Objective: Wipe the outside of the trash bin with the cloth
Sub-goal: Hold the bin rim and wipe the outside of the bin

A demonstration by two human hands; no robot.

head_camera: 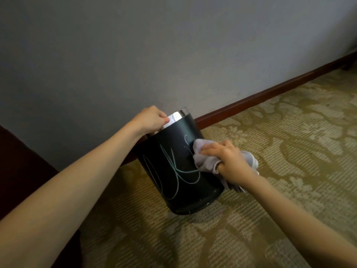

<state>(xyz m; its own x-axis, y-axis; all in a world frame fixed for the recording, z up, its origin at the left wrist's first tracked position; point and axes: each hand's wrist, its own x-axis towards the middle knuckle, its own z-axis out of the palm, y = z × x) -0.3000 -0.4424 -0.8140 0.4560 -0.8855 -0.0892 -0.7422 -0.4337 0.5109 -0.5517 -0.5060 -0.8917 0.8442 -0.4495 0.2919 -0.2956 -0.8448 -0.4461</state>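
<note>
A black round trash bin (173, 171) with pale scribbled lines on its side stands tilted on the carpet near the wall. Its shiny metal rim (176, 115) shows at the top. My left hand (149, 118) grips that rim. My right hand (228, 159) holds a crumpled light grey cloth (204, 161) and presses it against the bin's right side, at mid height. Part of the cloth hangs behind and below my right wrist.
A grey wall (135, 55) rises right behind the bin, with a dark red-brown baseboard (260, 97) along its foot. Patterned beige carpet (289, 142) spreads to the right and front. Dark furniture (23, 161) fills the left edge.
</note>
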